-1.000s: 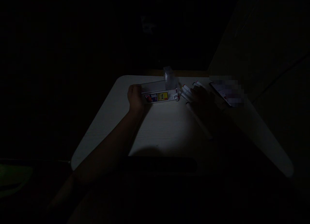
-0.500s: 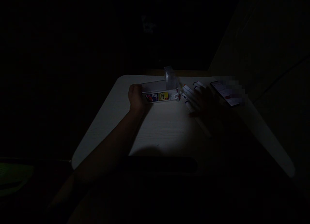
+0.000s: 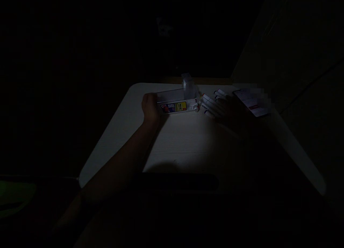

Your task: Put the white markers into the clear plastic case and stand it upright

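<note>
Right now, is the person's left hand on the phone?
No, the left hand holds one end of the clear case, while the phone lies apart, farther right.

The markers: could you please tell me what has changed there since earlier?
The nearest marker has swung toward the other markers, its near end going away from the person, under the right hand; grip unclear. The left hand stays on the clear case.

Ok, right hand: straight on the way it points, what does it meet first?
Likely the white markers, just ahead and to the left of the right hand; it may already touch them, too dark to tell.
</note>
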Demonstrator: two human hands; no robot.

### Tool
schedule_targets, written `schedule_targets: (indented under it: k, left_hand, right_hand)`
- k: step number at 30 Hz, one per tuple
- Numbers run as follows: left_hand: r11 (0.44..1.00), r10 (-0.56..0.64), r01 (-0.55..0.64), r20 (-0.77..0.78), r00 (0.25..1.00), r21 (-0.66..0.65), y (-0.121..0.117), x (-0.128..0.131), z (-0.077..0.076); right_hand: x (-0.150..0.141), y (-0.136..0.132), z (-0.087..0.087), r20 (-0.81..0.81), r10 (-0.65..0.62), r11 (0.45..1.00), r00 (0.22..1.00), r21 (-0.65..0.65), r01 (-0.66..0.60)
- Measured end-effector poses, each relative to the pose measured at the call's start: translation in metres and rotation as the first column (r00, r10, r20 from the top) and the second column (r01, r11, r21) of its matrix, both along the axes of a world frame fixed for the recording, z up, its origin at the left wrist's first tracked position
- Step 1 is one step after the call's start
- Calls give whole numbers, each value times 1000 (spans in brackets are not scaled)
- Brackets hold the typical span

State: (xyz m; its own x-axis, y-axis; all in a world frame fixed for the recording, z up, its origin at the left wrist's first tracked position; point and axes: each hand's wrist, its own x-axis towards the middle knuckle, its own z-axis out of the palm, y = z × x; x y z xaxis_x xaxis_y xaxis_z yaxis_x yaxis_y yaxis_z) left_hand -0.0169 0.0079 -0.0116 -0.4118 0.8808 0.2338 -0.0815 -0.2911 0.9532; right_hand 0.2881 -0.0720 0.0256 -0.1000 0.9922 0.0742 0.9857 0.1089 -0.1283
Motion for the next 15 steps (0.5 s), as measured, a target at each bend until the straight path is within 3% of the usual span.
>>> schedule_targets:
  k: [4, 9, 12, 15]
  left_hand:
    - [999, 31, -31, 24, 999, -11, -5, 4, 7]
    - [998, 54, -54, -7, 999, -21, -8, 7, 13]
    - [998, 56, -56, 0, 998, 3, -6, 5, 9]
    - [1000, -15, 15, -25, 1000, 7, 0, 1, 1]
  right_hand:
    - [11, 6, -1, -17, 21, 1000, 1000, -19, -21]
    - [-12, 2, -2, 6, -134, 990, 991, 50, 134]
    - [-22, -2, 3, -10, -169, 979, 986, 114, 169]
    - [-17, -5, 10, -30, -139, 988, 990, 66, 141]
